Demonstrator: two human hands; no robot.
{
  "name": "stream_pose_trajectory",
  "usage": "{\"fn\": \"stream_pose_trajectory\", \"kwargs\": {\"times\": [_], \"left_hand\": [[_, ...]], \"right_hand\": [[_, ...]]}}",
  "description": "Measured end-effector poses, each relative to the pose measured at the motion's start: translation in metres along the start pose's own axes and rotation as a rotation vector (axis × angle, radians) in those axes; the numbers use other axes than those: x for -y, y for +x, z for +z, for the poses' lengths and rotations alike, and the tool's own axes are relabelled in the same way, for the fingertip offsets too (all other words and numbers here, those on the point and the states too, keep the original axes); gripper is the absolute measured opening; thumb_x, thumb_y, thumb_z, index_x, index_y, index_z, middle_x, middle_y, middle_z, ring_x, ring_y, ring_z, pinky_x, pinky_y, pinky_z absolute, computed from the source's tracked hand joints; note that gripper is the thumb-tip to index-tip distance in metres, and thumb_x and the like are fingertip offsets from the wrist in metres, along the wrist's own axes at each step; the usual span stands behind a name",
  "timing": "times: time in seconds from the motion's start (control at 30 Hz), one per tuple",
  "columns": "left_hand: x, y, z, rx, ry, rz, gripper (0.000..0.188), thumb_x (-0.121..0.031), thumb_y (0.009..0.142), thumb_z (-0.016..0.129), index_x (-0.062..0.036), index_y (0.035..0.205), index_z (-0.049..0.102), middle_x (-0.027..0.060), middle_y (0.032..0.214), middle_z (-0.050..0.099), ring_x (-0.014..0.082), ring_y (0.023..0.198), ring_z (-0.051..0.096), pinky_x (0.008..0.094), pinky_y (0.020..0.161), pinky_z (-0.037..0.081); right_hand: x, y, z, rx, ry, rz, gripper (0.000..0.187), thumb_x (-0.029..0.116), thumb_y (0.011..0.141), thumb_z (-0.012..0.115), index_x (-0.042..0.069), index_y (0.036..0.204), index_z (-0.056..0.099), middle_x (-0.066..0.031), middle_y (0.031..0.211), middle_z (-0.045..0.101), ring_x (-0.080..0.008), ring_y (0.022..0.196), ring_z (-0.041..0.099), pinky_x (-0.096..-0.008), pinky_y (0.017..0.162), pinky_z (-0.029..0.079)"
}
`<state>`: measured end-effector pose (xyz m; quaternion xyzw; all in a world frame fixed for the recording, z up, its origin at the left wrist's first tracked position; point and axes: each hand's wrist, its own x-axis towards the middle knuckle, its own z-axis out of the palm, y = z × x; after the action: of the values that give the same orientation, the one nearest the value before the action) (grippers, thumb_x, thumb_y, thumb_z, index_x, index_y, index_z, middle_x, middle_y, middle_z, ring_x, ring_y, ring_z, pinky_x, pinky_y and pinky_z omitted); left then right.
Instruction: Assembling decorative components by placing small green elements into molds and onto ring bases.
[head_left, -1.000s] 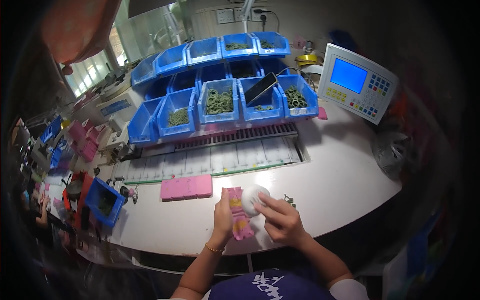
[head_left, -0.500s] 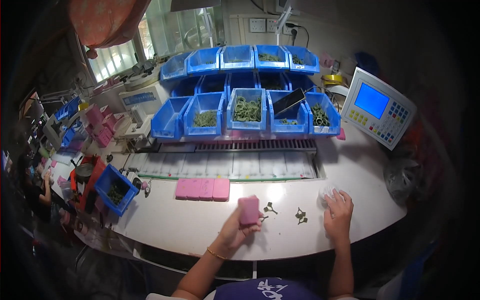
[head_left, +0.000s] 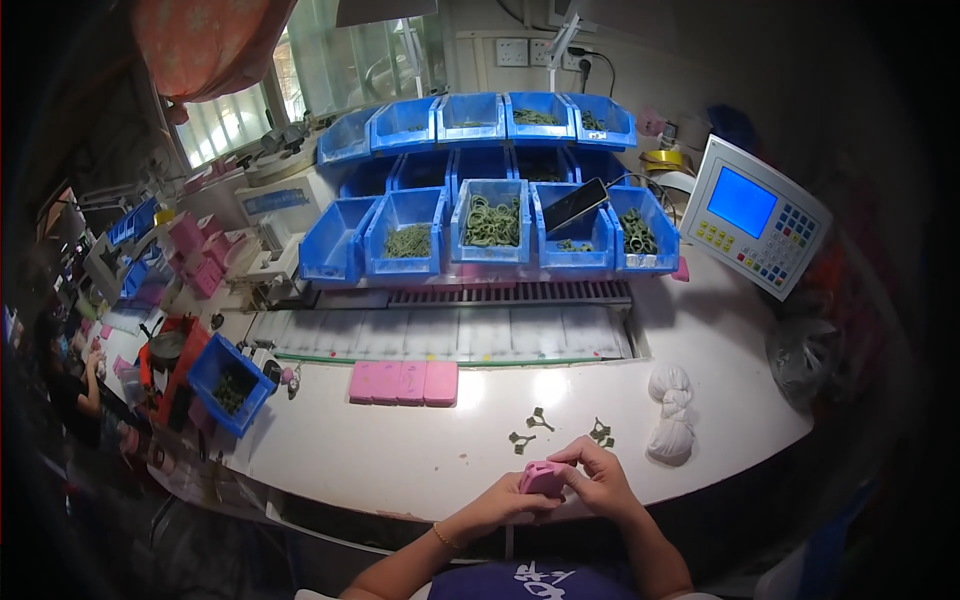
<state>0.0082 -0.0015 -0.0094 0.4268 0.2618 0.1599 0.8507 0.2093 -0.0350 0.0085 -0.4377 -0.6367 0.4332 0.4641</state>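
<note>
Near the table's front edge my left hand (head_left: 507,500) is closed around a pink rubber mold (head_left: 541,480), a small block with a notch in its top. My right hand (head_left: 598,482) pinches the same mold from the right, its fingers at the block's upper edge. Just beyond my hands lie small green branched pieces (head_left: 539,420), with a clump of similar pieces (head_left: 601,433) farther right. To the right of these rests a white knotted cloth pouch (head_left: 670,420), untouched. A row of pink blocks (head_left: 403,383) sits on the table to the left.
Blue bins (head_left: 490,225) holding green pieces stand in tiers at the back, with a phone (head_left: 576,206) across one. A control panel with a blue screen (head_left: 745,210) is at the right. Another blue bin (head_left: 232,385) tilts at the left. A person (head_left: 82,395) works far left.
My left hand has brought the pink mold nearer and to the right. My right hand has let go of the white pouch and moved left onto the mold.
</note>
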Motion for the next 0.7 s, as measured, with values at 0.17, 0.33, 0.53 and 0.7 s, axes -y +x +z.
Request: {"fn": "stream_pose_trajectory", "kwargs": {"times": [0.17,0.33,0.53,0.7], "left_hand": [[-0.002,-0.007,-0.001,-0.106,0.191,-0.027,0.027,-0.013,0.09,0.067,-0.0016,0.114,0.06,0.004,0.099,0.062,0.0101,0.089,0.058,0.0261,0.079,0.048],[-0.015,-0.019,-0.009,0.077,0.321,0.046,0.037,-0.022,0.096,0.06,-0.0023,0.127,0.054,0.0048,0.11,0.059,0.0089,0.102,0.055,0.0257,0.087,0.047],[-0.046,-0.019,-0.023,-0.219,0.288,0.041,0.046,-0.026,0.092,0.069,-0.0022,0.129,0.058,0.0012,0.094,0.064,0.0079,0.078,0.06,0.0206,0.071,0.048],[-0.106,0.037,-0.087,-1.244,0.986,0.351,0.054,-0.044,0.074,0.078,0.0012,0.101,0.064,0.0159,0.096,0.064,0.0265,0.085,0.063,0.0389,0.075,0.05]], "right_hand": [[0.007,0.007,0.007,0.032,-0.074,-0.054,0.018,0.013,0.091,0.067,0.001,0.105,0.065,-0.0075,0.101,0.061,-0.015,0.092,0.059,-0.0277,0.085,0.046],[-0.001,-0.003,0.009,0.183,0.05,0.081,0.035,0.021,0.09,0.069,0.002,0.118,0.06,-0.01,0.109,0.057,-0.0196,0.104,0.054,-0.0312,0.093,0.043],[-0.009,0.002,0.021,-0.123,0.127,-0.11,0.045,0.023,0.096,0.063,0.001,0.134,0.049,-0.011,0.127,0.051,-0.0174,0.104,0.054,-0.0303,0.093,0.045],[-0.031,-0.023,0.032,-0.321,0.117,0.063,0.037,0.017,0.098,0.059,0.0,0.131,0.052,-0.0109,0.122,0.057,-0.018,0.104,0.057,-0.0304,0.093,0.046]]}}
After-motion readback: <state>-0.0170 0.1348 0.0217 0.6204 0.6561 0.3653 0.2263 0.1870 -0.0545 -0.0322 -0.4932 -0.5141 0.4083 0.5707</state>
